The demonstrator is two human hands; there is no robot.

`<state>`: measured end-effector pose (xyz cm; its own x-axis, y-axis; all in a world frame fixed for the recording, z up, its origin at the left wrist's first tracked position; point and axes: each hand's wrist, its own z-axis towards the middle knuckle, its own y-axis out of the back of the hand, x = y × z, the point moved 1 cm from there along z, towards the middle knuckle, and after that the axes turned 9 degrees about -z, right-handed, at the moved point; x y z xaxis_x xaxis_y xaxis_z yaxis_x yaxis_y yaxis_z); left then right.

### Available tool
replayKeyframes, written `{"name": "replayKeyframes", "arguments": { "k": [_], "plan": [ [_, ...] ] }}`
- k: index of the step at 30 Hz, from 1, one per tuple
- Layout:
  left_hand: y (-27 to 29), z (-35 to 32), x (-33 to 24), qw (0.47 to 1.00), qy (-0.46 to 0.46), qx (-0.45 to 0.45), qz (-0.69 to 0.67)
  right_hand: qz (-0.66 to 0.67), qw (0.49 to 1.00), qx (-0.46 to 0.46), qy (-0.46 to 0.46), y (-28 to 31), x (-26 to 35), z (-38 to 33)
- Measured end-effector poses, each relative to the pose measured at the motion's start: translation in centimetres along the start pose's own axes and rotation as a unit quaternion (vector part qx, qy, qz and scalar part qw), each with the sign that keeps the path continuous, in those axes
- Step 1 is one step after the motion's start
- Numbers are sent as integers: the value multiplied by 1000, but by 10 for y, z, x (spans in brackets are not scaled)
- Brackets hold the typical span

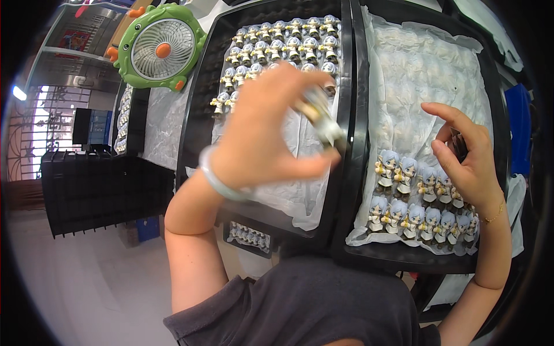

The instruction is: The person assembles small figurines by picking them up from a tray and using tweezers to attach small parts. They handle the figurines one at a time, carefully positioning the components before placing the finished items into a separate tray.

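Observation:
My left hand (pixel 271 130), with a pale bangle at its wrist, is over the left black tray (pixel 202 95). It grips a small figurine (pixel 322 118) between thumb and fingers, tilted and smeared by motion. My right hand (pixel 468 144) is above the right black tray (pixel 490 86), its thumb and index finger apart. Something dark (pixel 459 144) sits within its curled fingers; I cannot make out what. Under it stand two rows of pale-haired figurines (pixel 412 214) on white wrapping sheet. Several rows of like figurines (pixel 277 49) fill the far part of the left tray, partly behind my left hand.
Thin white sheet (pixel 427 69) covers lumpy rows in the far part of the right tray. A green animal-shaped fan (pixel 164 49) stands beyond the left tray. A black crate (pixel 107 193) is at the left. Another tray of figurines (pixel 249 237) shows lower down.

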<state>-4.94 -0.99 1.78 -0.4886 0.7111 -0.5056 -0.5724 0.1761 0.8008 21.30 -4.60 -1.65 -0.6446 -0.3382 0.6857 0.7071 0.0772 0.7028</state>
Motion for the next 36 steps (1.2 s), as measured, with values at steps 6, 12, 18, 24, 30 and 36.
{"name": "replayKeyframes", "arguments": {
  "k": [6,12,18,24,30,36],
  "plan": [
    [18,-5,65,989,135,39,43,18,1000,-3,-2,2,-6,2],
    [-21,-14,86,939,151,227,210,14,1000,-19,3,6,-9,4],
    [-25,-13,85,926,160,195,280,34,997,-71,8,30,-16,6],
    [-37,45,5,986,-20,152,60,243,953,-153,-95,60,0,10],
    [-150,127,-50,965,-78,251,10,315,935,-137,-90,60,-17,5],
    [-203,149,-21,951,-28,306,-34,352,925,-110,-95,59,-14,4]
  ]
}}
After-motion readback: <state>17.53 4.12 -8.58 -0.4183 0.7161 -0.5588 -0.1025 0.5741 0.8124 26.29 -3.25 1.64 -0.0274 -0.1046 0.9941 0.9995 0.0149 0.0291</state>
